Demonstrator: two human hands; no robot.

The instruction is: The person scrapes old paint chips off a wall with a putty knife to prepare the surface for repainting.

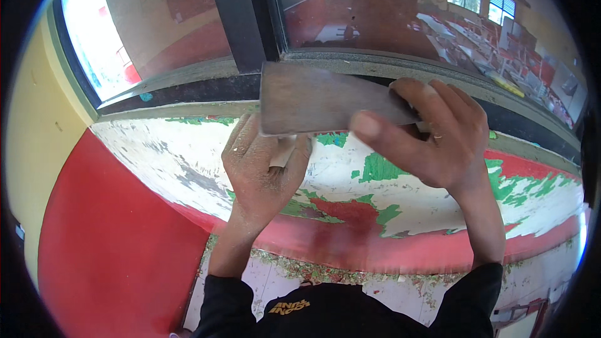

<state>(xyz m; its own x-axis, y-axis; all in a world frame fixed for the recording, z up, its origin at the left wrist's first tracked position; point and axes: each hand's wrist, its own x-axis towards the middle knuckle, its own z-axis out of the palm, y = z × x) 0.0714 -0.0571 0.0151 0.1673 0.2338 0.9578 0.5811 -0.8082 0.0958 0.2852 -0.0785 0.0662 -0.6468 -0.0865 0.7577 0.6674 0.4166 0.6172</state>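
Note:
A wide grey metal scraper (325, 100) is raised in front of the window ledge, its broad end toward the left. My right hand (438, 131) grips its narrow end, thumb stretched along the near side. My left hand (256, 169), dusty and closed, is just below the broad end. Between its thumb and fingers shows a small pale, flat piece (283, 151) whose kind I cannot make out. Behind both hands is the wall below the window (432, 209), with white patches bared among green and red paint remnants.
A dark-framed window (247, 19) rises above the ledge, its glass reflecting a room with piled furniture. On the left stands a red and cream side wall (125, 225). Paint flakes (313, 269) litter the pale tiled floor (400, 300) at the wall's foot.

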